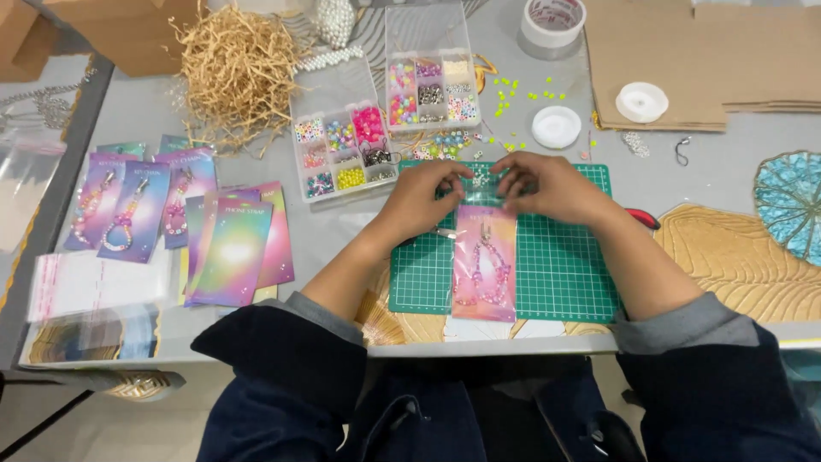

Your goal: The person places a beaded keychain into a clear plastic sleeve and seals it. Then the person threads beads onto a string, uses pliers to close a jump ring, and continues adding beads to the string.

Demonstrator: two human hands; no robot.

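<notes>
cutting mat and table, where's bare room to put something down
The green cutting mat is bare right of the pink packaged card, and in a narrower strip left of it. Grey table lies bare between the cardboard sheets and the mat. It is crowded around the bead boxes, loose beads and left-hand card stacks.

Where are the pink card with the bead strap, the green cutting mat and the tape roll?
pink card with bead strap [485, 265]: head view, middle of the card.
green cutting mat [560, 265]: head view, bare grid right of the card.
tape roll [553, 26]: head view, its top rim.
</notes>
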